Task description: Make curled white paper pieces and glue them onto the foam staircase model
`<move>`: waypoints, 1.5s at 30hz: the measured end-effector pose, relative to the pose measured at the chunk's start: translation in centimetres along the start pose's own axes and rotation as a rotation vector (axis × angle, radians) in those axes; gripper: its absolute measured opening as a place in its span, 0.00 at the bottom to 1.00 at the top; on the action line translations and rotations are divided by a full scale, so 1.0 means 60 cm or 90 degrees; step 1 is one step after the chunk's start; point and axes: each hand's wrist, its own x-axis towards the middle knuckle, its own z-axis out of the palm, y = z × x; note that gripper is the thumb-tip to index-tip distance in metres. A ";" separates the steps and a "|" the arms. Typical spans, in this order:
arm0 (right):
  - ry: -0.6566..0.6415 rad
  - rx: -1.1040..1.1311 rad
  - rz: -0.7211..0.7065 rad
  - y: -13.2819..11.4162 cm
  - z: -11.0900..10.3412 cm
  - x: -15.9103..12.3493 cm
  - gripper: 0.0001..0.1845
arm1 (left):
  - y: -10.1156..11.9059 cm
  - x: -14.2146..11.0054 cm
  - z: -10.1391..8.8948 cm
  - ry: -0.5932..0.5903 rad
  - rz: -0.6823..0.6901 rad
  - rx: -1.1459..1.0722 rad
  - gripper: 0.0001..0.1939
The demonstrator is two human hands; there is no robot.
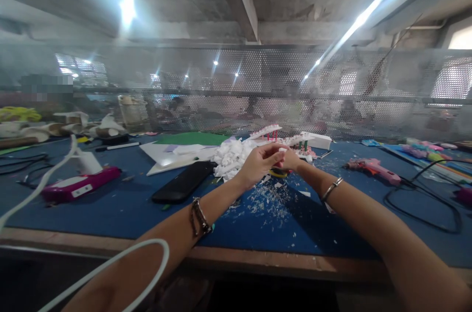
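Note:
My left hand is closed, thumb and fingers pinching a small white piece, perhaps paper or foam. Right against its fingertips is my right hand, its fingers curled in; what it grips is mostly hidden. A yellow and black object shows just below both hands, too covered to name. Beside my left hand rises a heap of crumpled white scraps. Fine white shreds lie scattered on the blue table under my hands.
A black phone and a magenta power strip lie to the left. Green and white sheets and small white models stand behind. At right rests a pink glue gun with its black cable. A white cable loops across my left forearm.

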 end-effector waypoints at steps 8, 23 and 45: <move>0.002 0.010 -0.031 0.025 -0.060 -0.028 0.15 | 0.021 -0.009 0.002 -0.139 -0.036 0.103 0.14; 0.333 0.003 0.093 0.142 -0.120 -0.230 0.13 | -0.038 -0.041 0.002 -0.459 0.009 0.482 0.14; 0.013 0.080 -0.029 0.128 -0.059 -0.207 0.06 | -0.032 -0.034 -0.014 -0.457 0.082 0.587 0.12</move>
